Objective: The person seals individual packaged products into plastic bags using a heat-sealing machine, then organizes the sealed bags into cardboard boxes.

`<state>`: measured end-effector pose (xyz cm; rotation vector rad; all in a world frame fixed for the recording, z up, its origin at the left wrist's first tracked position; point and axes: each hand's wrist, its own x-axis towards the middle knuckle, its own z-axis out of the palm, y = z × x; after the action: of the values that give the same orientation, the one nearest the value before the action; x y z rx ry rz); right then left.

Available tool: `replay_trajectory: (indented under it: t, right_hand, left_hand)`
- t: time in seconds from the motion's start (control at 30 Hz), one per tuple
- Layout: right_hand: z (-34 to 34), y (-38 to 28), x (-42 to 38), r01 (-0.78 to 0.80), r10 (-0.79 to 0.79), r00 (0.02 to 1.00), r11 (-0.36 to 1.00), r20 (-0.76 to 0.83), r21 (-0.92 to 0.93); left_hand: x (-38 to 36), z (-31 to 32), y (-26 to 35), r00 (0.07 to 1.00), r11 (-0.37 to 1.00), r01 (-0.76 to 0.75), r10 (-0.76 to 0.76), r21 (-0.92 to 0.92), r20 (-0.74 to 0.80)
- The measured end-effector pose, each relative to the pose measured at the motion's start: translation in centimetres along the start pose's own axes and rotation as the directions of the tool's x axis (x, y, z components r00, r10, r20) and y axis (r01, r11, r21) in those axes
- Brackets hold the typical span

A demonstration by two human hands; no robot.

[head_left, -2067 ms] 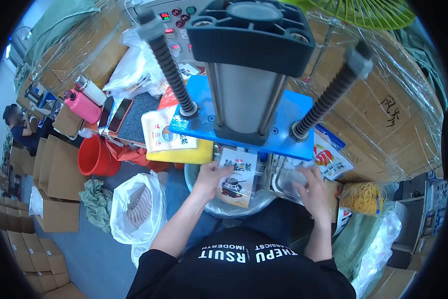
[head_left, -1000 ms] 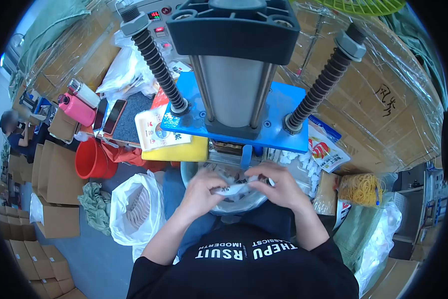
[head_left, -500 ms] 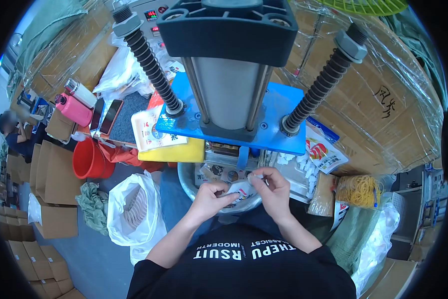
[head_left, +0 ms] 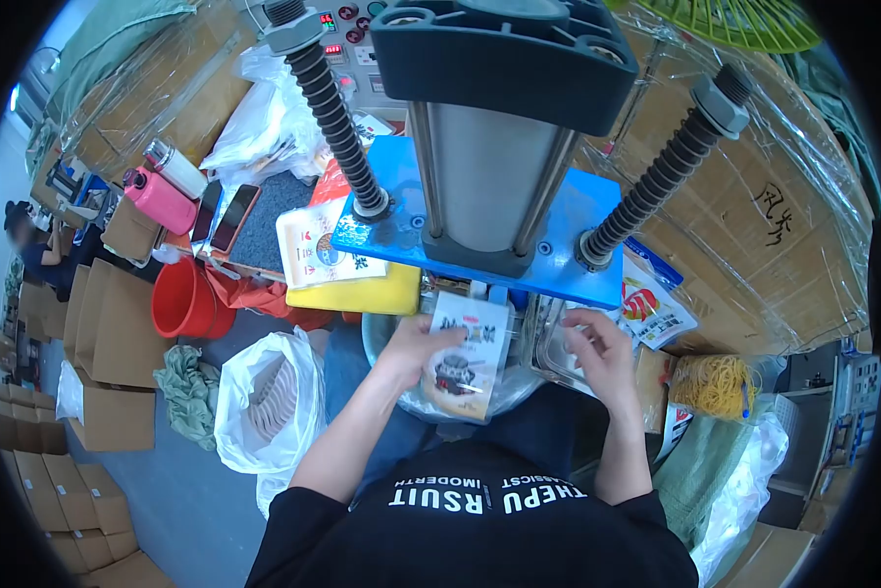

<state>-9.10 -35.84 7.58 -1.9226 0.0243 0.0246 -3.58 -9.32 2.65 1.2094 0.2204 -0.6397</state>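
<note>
My left hand [head_left: 416, 351] grips the left edge of a white printed pouch [head_left: 468, 365], its thumb lying on the front face. The pouch shows a dark bowl picture and hangs over a metal basin [head_left: 416, 402] in front of my body. To the right, my right hand [head_left: 600, 355] is over a clear tray [head_left: 558, 365], fingers bent and apart with nothing visible between them. Above both hands stands a press with a blue plate [head_left: 391, 186] and a grey cylinder.
A yellow block [head_left: 357, 294] with a printed pouch on it lies left of the press. Further left are a red bucket [head_left: 187, 302], a white bag [head_left: 239, 392] and a pink bottle [head_left: 161, 204]. Yellow bands [head_left: 710, 385] lie at the right. Another person [head_left: 48, 257] is far left.
The pouch in my left hand now faces the camera, upright and spread flat. My right hand has come away from it to the right. The whole view has shifted a little.
</note>
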Motion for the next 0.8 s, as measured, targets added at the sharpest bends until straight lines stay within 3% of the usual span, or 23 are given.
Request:
replay_trajectory:
  t: [0.07,0.1,0.13,0.2,0.37,0.47,0.8]
  right_hand:
    - [-0.2,0.4,0.1,0.078,-0.142,0.955,0.967,-0.260,-0.241]
    - [0.2,0.6,0.1,0.064,-0.169,0.938,0.943,-0.302,-0.327]
    - [0.5,1.9,0.2,0.056,-0.164,0.937,0.942,-0.308,-0.329]
    - [1.2,3.9,0.4,0.125,-0.289,0.932,0.823,-0.219,-0.554]
    - [1.5,4.6,0.9,0.044,-0.215,0.930,0.871,-0.297,-0.490]
    - [1.3,5.0,0.7,0.121,-0.281,0.917,0.872,-0.282,-0.475]
    - [1.4,5.0,0.1,0.119,-0.271,0.922,0.879,-0.278,-0.461]
  left_hand:
    - [1.3,-0.1,0.6,0.996,0.996,0.077,-0.078,-0.045,-0.035]
    - [1.5,0.0,0.4,0.996,0.996,0.079,-0.081,-0.046,-0.027]
    - [1.6,0.1,0.1,0.998,0.996,0.053,-0.056,-0.075,-0.031]
    - [1.9,0.1,-0.2,0.999,0.994,0.032,-0.035,-0.100,-0.034]
    - [2.1,-0.5,-0.4,0.999,0.998,0.021,-0.024,-0.065,-0.042]
    - [2.2,-0.5,-0.4,0.999,0.997,0.007,-0.010,-0.071,-0.042]
    - [2.2,-0.5,-0.2,0.999,0.999,-0.029,0.029,-0.016,-0.023]
